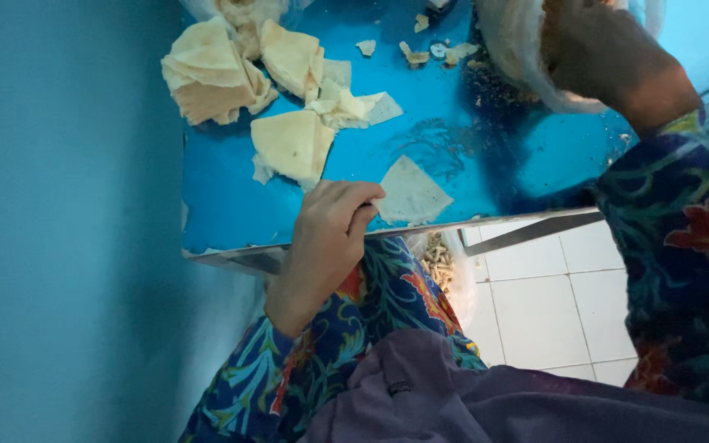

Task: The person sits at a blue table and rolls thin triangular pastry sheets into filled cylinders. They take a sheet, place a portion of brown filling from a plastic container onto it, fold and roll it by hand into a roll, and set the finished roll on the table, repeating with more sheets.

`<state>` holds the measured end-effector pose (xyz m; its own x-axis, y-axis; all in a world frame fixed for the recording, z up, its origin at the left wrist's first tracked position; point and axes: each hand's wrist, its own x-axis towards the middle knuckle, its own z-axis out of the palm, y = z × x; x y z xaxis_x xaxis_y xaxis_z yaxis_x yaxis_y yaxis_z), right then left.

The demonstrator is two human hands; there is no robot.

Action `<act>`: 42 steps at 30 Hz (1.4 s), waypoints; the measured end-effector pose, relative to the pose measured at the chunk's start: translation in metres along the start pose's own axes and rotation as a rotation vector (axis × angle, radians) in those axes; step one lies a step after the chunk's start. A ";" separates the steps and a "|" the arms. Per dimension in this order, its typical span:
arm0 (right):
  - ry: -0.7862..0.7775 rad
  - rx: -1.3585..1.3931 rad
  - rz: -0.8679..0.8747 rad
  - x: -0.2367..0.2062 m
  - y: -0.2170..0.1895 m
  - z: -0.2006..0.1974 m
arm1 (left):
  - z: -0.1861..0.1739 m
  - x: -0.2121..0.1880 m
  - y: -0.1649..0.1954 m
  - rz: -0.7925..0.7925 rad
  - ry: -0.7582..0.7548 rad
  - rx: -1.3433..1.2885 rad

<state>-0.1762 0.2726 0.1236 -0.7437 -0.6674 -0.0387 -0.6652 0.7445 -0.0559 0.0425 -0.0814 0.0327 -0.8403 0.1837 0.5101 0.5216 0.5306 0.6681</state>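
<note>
Packaging only: one clear plastic bag, thin and crinkled, at the far right of the blue tabletop; my right hand is plunged into its open mouth, fingers hidden inside. A second clear bag hangs just below the table edge, right of my left hand, with pale bits inside. No labels, signs or screens.

A thin, pale pastry sheet of four-sided shape lies flat near the front edge of the blue tabletop, its left corner pinched.
</note>
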 end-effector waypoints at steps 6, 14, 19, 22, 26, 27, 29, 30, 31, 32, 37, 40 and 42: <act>0.203 0.384 0.155 -0.032 -0.028 -0.019 | 0.005 -0.001 -0.009 0.035 0.009 0.053; 0.261 0.757 -0.005 -0.026 -0.165 0.042 | 0.011 -0.004 -0.010 0.022 0.025 0.075; 0.307 0.584 -0.033 -0.021 -0.217 0.081 | 0.011 -0.005 -0.012 0.028 0.042 0.084; 0.478 0.278 -0.223 -0.029 -0.220 0.092 | 0.011 -0.005 -0.014 0.022 0.040 0.079; 0.579 0.046 -0.234 -0.051 -0.216 0.100 | 0.011 -0.008 -0.015 0.028 0.078 0.048; 0.556 0.070 -0.180 -0.057 -0.215 0.100 | 0.011 -0.008 -0.015 0.033 0.086 0.051; 0.511 0.116 -0.071 -0.066 -0.212 0.099 | 0.013 -0.010 -0.014 0.041 0.099 0.061; 0.521 0.178 -0.032 -0.068 -0.211 0.099 | 0.014 -0.011 -0.014 0.042 0.101 0.067; 0.532 0.239 0.004 -0.069 -0.211 0.099 | 0.015 -0.011 -0.013 0.044 0.106 0.073; 0.542 0.301 0.040 -0.069 -0.211 0.099 | 0.016 -0.011 -0.012 0.057 0.111 0.090; 0.548 0.152 0.043 -0.063 -0.216 0.095 | 0.024 -0.011 -0.006 0.112 0.120 0.200; 0.495 0.183 0.052 -0.064 -0.218 0.087 | 0.027 -0.013 -0.003 0.142 0.130 0.214; 0.447 0.285 0.062 -0.064 -0.220 0.080 | 0.026 -0.015 -0.003 0.136 0.098 0.216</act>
<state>0.0230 0.1506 0.0583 -0.7782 -0.5042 0.3745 -0.6209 0.7071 -0.3382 0.0497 -0.0641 0.0094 -0.7409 0.1904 0.6441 0.5763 0.6728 0.4640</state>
